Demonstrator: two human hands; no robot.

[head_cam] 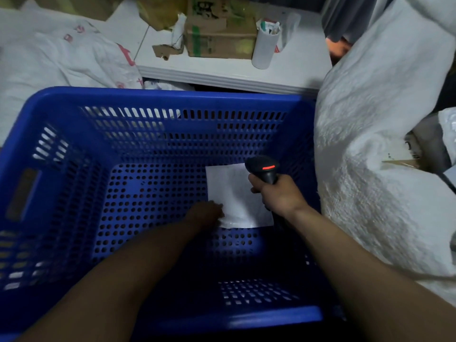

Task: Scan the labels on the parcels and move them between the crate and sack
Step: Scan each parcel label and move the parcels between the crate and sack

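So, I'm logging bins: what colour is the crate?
The crate is blue, perforated throughout; head view shows it best.

Up top sits the white table (pixel 302 66), carrying a taped cardboard box (pixel 219 33), a white cylindrical pot (pixel 264 49) just right of it, and a torn cardboard scrap (pixel 164 51) left.

crate (pixel 172 95): bright blue, slotted walls, round holes on the bottom
parcel (pixel 234 191): plain white
scanner (pixel 261 169): black, red strip
sack (pixel 370 107): white weave
box (pixel 219 33): brown, green tape
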